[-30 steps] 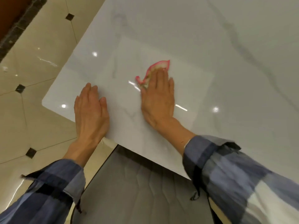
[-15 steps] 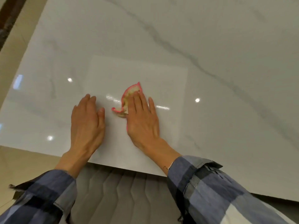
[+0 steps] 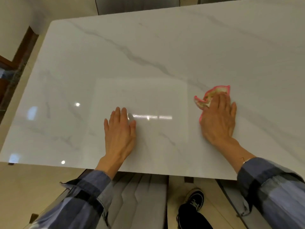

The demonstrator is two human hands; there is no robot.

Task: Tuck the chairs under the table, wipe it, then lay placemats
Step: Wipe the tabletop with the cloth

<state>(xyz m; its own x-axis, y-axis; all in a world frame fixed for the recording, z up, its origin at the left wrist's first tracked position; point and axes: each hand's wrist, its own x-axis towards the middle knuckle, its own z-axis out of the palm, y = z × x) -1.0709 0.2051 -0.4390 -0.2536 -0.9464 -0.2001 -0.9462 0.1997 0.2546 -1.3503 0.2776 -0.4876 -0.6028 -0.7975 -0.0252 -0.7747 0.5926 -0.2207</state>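
Observation:
A white marble-look table (image 3: 148,47) fills the view. My right hand (image 3: 217,119) lies flat on a crumpled yellow cloth with a pink edge (image 3: 209,96), pressing it onto the tabletop right of centre. My left hand (image 3: 120,131) rests flat on the table near the front edge, fingers together, holding nothing. A grey padded chair (image 3: 140,200) is tucked under the front edge between my arms. A second chair's edge (image 3: 231,195) shows under the table at the right.
Another grey chair back (image 3: 137,4) stands at the far side of the table. My dark shoe (image 3: 193,200) is on the cream tiled floor (image 3: 19,187) between the two near chairs. A dark wooden door frame (image 3: 18,53) runs along the left.
My right hand has slid the cloth to the right, away from my left hand. The view has pulled back and now shows the whole left end of the table.

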